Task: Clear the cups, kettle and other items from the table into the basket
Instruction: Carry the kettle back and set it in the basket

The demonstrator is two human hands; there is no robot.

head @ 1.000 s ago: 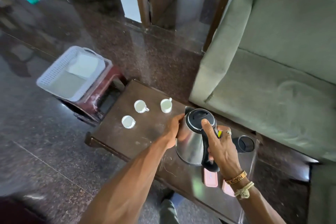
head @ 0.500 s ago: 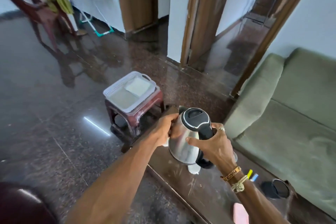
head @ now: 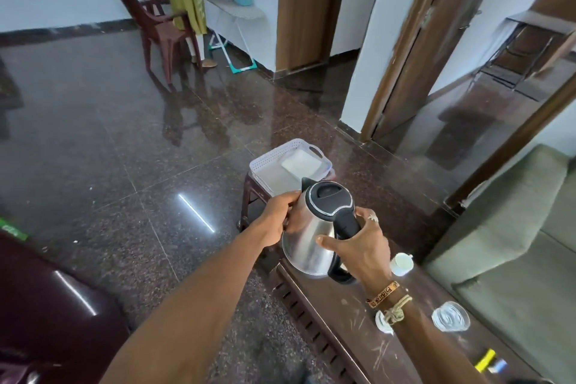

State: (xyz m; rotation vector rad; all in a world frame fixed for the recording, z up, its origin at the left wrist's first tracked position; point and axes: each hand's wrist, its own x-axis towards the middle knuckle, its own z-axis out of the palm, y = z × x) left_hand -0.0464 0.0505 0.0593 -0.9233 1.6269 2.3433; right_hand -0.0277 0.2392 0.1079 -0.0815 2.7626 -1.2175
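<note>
The steel electric kettle [head: 307, 243] is held in the air by both hands, above the far end of the wooden table [head: 339, 321], and its spout points toward the basket. The right hand [head: 363, 248] grips the black handle: its fingers are wrapped around the handle from the far side, and the thumb lies stretched on the steel wall just beside it. The left hand [head: 277, 218] holds the opposite side of the body. Its fingers are curled against the steel and the thumb lies near the rim of the black lid. The kettle is therefore between the two hands, and its bottom touches nothing.

Just beyond the kettle, the white plastic basket [head: 265, 162] stands on a dark red stool [head: 251, 193] at the far end of the table. A white flat thing [head: 300, 164] lies inside it.

On the table, a small white cup [head: 402, 263] stands near the far corner on the sofa side, just beside the right wrist. A clear glass dish [head: 450, 316] is closer to the camera, along the same edge. A white piece [head: 381, 323] is partly hidden behind the right forearm. A small yellow and blue item [head: 487, 360] lies nearer still. A green sofa [head: 514, 243] runs along that side of the table.
</note>
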